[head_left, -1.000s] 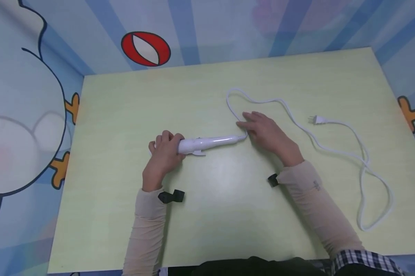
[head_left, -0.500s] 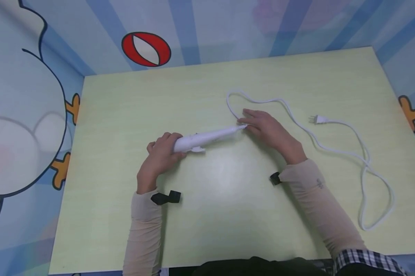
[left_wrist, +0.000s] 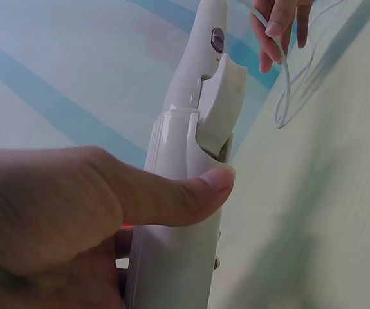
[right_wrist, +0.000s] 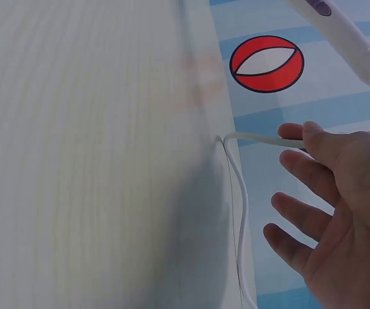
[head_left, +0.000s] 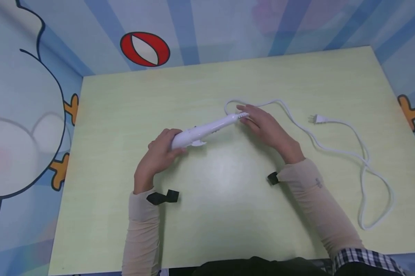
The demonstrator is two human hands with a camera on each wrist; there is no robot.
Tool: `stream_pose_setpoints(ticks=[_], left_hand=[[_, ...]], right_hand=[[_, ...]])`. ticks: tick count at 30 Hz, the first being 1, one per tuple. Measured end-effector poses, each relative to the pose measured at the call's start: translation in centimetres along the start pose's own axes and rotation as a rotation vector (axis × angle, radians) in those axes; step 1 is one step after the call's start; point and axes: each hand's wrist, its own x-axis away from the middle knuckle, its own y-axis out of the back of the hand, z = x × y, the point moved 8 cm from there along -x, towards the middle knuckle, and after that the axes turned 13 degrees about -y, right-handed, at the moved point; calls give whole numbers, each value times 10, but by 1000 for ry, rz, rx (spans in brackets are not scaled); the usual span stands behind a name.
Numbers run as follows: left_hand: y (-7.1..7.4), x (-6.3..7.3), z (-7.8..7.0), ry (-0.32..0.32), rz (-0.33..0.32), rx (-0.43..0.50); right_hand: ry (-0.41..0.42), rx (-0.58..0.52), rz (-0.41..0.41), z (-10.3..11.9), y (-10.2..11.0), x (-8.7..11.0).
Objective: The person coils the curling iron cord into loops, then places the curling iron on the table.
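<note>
A white hair curling iron (head_left: 207, 129) with a lever on its side is held up off the table in the head view. My left hand (head_left: 155, 155) grips its wide end, and the thumb (left_wrist: 191, 196) lies across the body below the lever (left_wrist: 223, 103) in the left wrist view. A dark switch (left_wrist: 217, 40) shows on the handle. My right hand (head_left: 267, 128) is beside the handle's cord end. In the right wrist view, its thumb and index finger pinch the white power cord (right_wrist: 239, 193), while the other fingers are spread.
The cord runs right across the pale table (head_left: 228, 226) and loops near the right edge. Its two-pin plug (head_left: 320, 119) lies on the tabletop. Walls with cartoon prints, including a red and white ball (head_left: 145, 49), stand behind and at both sides.
The curling iron's cord end has risen and swung away from me, so the tool is now tilted. Both hands have shifted slightly, and the cord loop near the right hand has flattened.
</note>
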Motion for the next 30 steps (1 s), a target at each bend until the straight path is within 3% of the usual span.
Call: stream_pose_setpoints(ticks=[9, 18, 30], left_hand=[[2, -1, -6, -35, -39, 50], [4, -4, -10, -47, -72, 57], [3, -5, -16, -45, -82, 79]], right_hand=[[54, -136, -66, 7, 4, 4], [-11, -286, 34, 8, -6, 5], [11, -372, 29, 13, -7, 5]])
